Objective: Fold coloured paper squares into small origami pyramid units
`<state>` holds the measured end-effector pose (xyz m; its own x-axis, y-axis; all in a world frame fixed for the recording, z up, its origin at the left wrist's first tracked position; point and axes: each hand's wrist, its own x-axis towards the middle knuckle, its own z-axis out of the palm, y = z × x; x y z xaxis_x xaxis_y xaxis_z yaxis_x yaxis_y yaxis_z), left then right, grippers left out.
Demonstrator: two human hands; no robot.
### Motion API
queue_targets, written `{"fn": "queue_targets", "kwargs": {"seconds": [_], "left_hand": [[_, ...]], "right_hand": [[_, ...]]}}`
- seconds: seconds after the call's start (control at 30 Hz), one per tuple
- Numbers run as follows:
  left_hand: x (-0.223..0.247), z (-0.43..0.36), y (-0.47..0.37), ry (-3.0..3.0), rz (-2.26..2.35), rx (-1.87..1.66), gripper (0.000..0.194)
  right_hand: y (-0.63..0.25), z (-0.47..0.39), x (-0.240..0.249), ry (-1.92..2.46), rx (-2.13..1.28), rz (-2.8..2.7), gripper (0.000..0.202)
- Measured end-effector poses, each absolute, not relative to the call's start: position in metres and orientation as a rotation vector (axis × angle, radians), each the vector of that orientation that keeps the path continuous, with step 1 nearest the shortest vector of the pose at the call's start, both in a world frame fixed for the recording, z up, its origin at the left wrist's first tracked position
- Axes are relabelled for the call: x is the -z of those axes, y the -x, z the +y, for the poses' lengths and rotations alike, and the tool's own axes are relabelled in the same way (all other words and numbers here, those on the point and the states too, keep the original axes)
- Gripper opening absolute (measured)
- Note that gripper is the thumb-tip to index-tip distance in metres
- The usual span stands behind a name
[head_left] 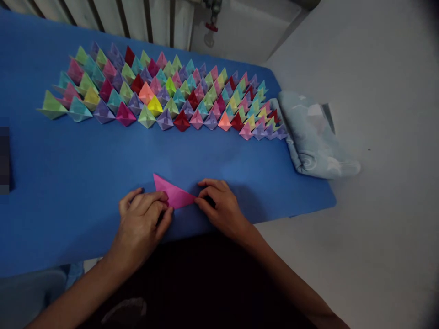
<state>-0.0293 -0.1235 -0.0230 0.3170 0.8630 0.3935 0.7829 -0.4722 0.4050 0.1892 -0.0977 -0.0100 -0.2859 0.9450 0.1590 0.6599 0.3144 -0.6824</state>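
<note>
A pink paper (176, 194), folded into a triangle, lies near the front edge of the blue table (103, 178). My left hand (142, 218) has its bent fingers closed on the paper's left side, covering that corner. At the right corner, the thumb and index finger of my right hand (221, 205) pinch the tip. Beyond my hands stand many folded paper boats (147, 117) in close rows, in green, purple, red, pink, yellow and turquoise.
A folded light-blue patterned cloth (313, 141) rests at the table's right end. Behind the table are a radiator (137, 20) and a valve with a red handle (211, 27). A dark object (4, 160) sits at the left edge.
</note>
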Motion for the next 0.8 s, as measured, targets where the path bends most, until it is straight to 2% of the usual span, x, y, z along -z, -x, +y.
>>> {"fn": "queue_targets", "kwargs": {"seconds": [0.4,0.6,0.8], "left_hand": [[0.024,-0.122,0.031,-2.338,1.584,-0.825,0.025],[0.025,-0.123,0.039,-2.382,1.556,-0.726,0.02],[0.018,-0.127,0.038,-2.693,1.466,-0.464,0.055]], "right_hand": [[-0.186,-0.096,0.008,1.497,-0.733,-2.003,0.012],[-0.185,-0.095,0.007,1.498,-0.73,-2.031,0.011],[-0.185,-0.093,0.006,1.457,-0.692,-2.141,0.012]]}}
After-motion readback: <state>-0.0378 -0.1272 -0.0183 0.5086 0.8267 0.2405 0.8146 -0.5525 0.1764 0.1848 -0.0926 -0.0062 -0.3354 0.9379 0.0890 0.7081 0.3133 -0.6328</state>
